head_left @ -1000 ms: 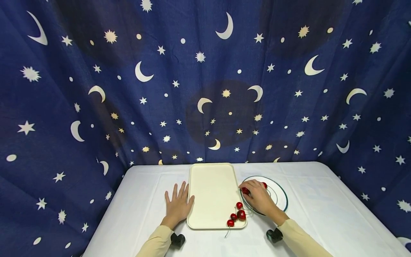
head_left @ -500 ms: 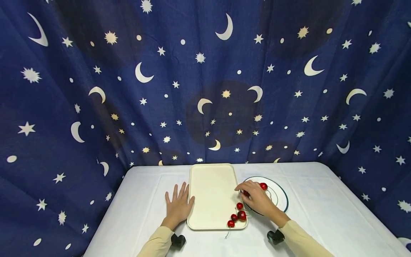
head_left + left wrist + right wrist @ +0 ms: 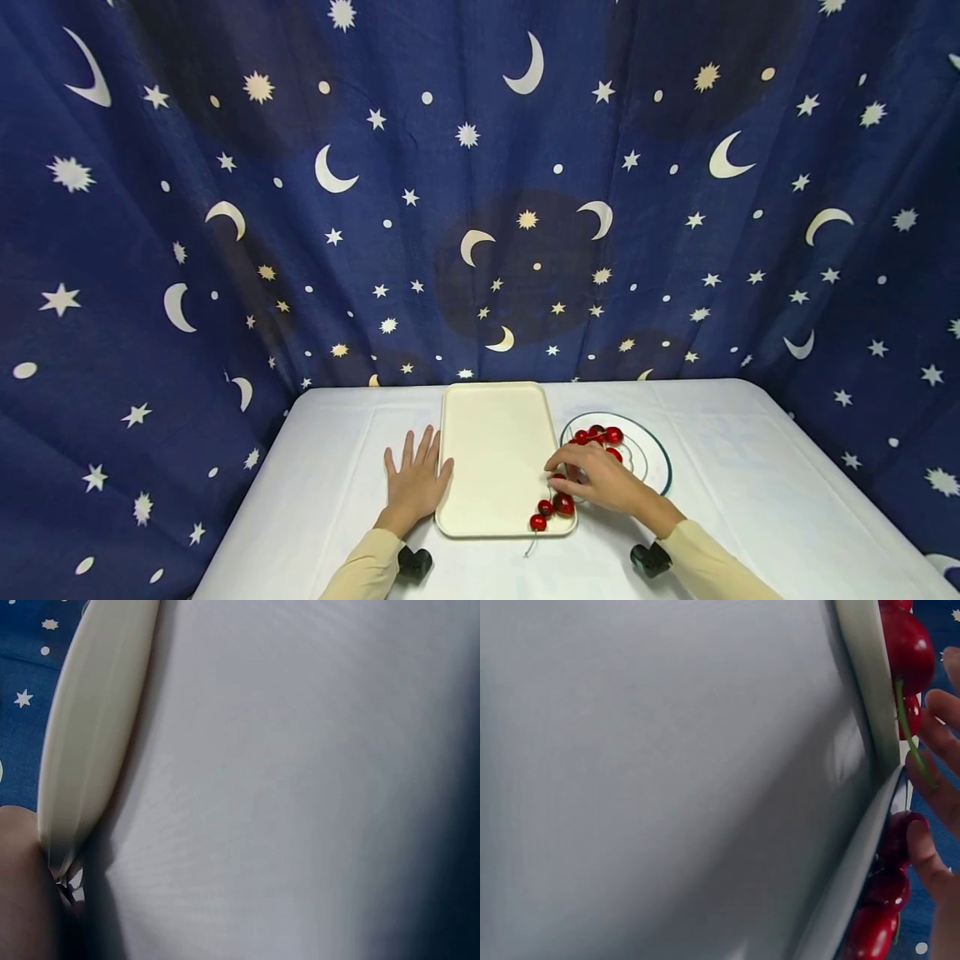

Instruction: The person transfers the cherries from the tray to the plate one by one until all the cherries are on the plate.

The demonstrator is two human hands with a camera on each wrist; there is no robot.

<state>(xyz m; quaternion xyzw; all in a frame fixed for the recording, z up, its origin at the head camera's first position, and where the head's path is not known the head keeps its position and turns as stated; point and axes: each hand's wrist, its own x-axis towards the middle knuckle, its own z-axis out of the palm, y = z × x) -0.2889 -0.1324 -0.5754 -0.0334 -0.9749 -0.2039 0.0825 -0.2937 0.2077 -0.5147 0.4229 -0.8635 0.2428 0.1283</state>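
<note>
My left hand (image 3: 415, 483) lies flat on the white tablecloth, fingers spread, its thumb against the left side of the cream tray (image 3: 495, 458). In the left wrist view that thumb (image 3: 21, 877) shows at the tray's near end. My right hand (image 3: 603, 482) hovers between the tray and a round plate (image 3: 658, 471) with a dark green rim, fingers parted and loosely bent. Its fingertips are right at the red cherries (image 3: 563, 505) on the tray's near right corner, partly covering one. In the right wrist view, its thumb (image 3: 924, 855) overlaps a dark cherry (image 3: 901, 836) by the plate.
Several cherries (image 3: 614, 435) sit on the plate's left and back part, partly behind the right hand. One tray cherry (image 3: 537, 522) has its stem hanging over the near edge. A dark blue curtain (image 3: 480, 167) with moons and stars stands behind the table.
My right hand has moved from over the plate toward the near side, to the cherries at the tray's corner, uncovering several cherries on the plate. The left hand has stayed put.
</note>
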